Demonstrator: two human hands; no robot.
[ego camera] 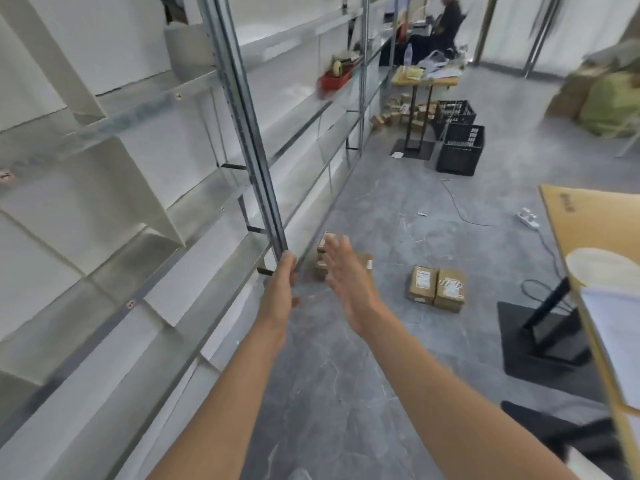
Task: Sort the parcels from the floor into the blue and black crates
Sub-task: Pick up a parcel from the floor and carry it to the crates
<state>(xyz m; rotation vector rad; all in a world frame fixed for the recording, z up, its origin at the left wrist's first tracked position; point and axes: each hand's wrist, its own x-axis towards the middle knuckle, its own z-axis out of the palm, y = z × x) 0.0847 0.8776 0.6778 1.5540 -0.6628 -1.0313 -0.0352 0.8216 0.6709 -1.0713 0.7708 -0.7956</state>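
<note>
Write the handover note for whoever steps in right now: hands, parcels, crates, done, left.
Left hand grips the shelf upright. Right hand is open and empty, stretched toward the stacked parcels at the shelf's foot.
A pair of parcels lies on the floor to the right. Two black crates stand far ahead, with loose parcels beside them under a table. No blue crate is in view.
Done: cannot tell, crate contents unclear.
Left: every floor parcel in view.
</note>
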